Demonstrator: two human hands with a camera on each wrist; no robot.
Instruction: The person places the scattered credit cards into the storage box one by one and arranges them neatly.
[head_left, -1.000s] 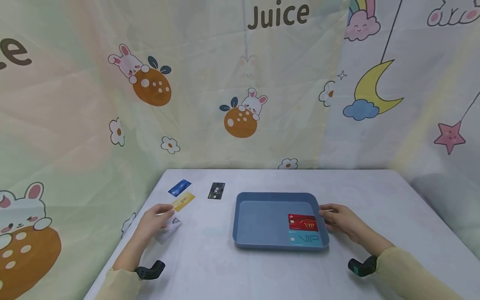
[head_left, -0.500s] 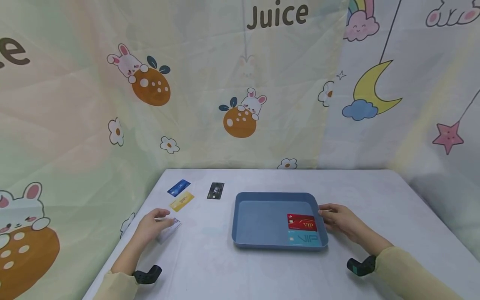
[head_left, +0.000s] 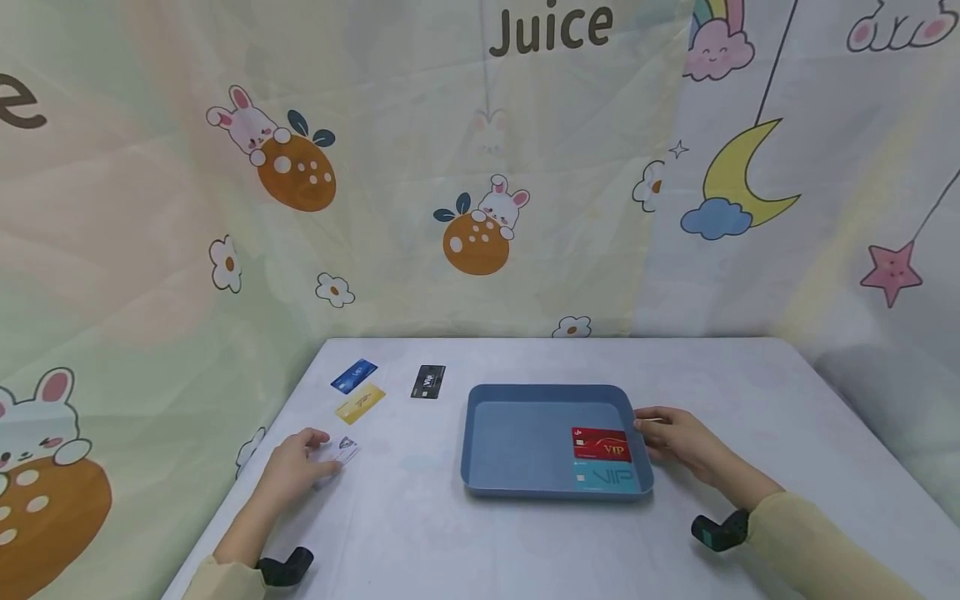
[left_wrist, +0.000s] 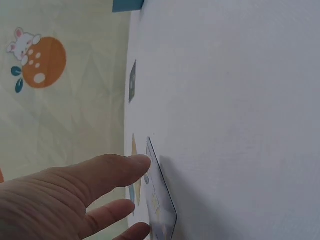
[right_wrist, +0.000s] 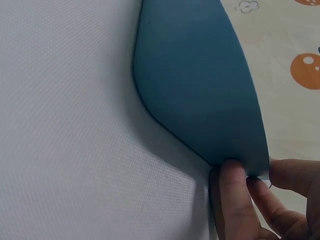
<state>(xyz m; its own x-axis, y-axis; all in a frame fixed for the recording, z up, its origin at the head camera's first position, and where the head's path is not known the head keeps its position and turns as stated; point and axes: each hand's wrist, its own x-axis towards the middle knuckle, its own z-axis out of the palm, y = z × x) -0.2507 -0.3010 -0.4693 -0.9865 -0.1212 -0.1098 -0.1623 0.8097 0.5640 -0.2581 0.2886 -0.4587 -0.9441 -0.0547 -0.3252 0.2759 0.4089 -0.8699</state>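
Observation:
A white patterned card (head_left: 345,450) lies near the table's left edge. My left hand (head_left: 288,467) is at it, thumb toward the near edge and fingers by the far edge, covering its left part. In the left wrist view the thumb (left_wrist: 131,167) overlaps the card (left_wrist: 159,202); contact and grip are hard to tell. Past it lie a yellow card (head_left: 361,404), a blue card (head_left: 354,377) and a black card (head_left: 428,382). My right hand (head_left: 675,437) grips the right wall of a blue tray (right_wrist: 200,95), which holds a red card (head_left: 602,444) and a light blue card (head_left: 604,476).
Everything rests on a white-covered table (head_left: 465,550). Printed fabric (head_left: 390,167) hangs behind and along both sides of it. The rectangular tray's raised rim surrounds the two cards at its right end. Dark wrist cameras sit below each hand.
My left hand has drawn back from beside the yellow card toward the near left, uncovering more of the white card's far end. The right hand stays on the tray. The view has shifted slightly.

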